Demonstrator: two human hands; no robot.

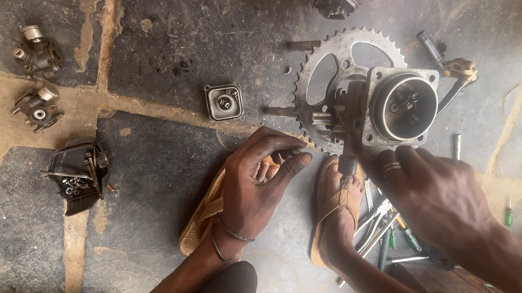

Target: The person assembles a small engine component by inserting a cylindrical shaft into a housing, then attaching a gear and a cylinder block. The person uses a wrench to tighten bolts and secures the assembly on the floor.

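- Cracked concrete floor [191,34], dusty and oil-stained, serves as the workbench.
- Right hand [434,193] rests fingers against the engine housing [398,107]; whether it clamps anything, I cannot tell.
- Left hand [256,181] curls its fingertips together, apparently pinching something small.
- Housing lies on the sprocket [332,68]: likely heavy, rigid, greasy; best gripped by its square flange.
- Black tray [78,175] at left holds loose bolts.

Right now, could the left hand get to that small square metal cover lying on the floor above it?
Probably yes. The left hand lies just below the square cover, with only bare floor between them.
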